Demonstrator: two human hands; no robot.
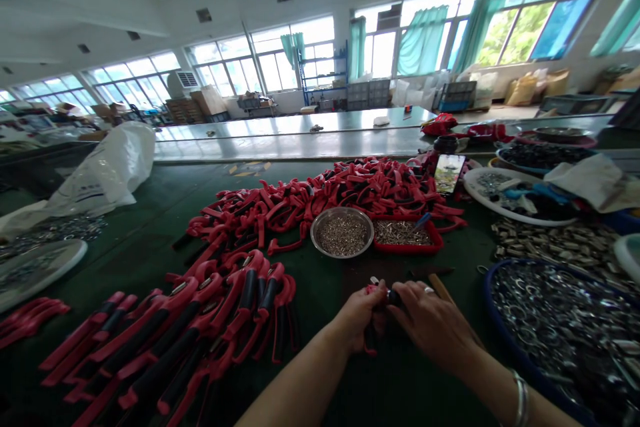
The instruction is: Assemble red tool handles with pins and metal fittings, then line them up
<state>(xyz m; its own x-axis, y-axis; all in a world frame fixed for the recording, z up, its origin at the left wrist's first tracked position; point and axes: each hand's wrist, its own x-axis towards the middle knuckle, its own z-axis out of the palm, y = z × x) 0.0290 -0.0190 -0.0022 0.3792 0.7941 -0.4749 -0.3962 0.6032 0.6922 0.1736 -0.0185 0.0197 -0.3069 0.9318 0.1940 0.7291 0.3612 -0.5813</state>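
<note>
The left hand (357,317) and the right hand (433,323) were closed together low in the view, both grasping a red-and-black plastic part (383,293) above the dark green work table (150,260). The part sat between them: a red piece at the left hand's fingers, a rounded black end against the right hand, and a small bright metal tip on top. The fingers hid most of it, so its full shape could not be made out. A metal bracelet (520,400) circled the right wrist, which the bottom edge of the view partly cut off.

Just beyond the hands lay a slim wooden stick (440,287), its far end lost in shadow. Glossy curved red handles with black grips (175,327) lay in overlapping rows to the left, and a tangled heap of red handles (320,193) rose farther on. A round steel bowl (343,211) and a red tray (407,249) held small metal pieces, too small to identify. To the right, a blue-rimmed basin (493,300) brimmed with shiny metal rings, cut off by the frame. A smartphone (449,173) stood among the far clutter, and a crumpled white plastic sack (105,170) slumped at the left.
</note>
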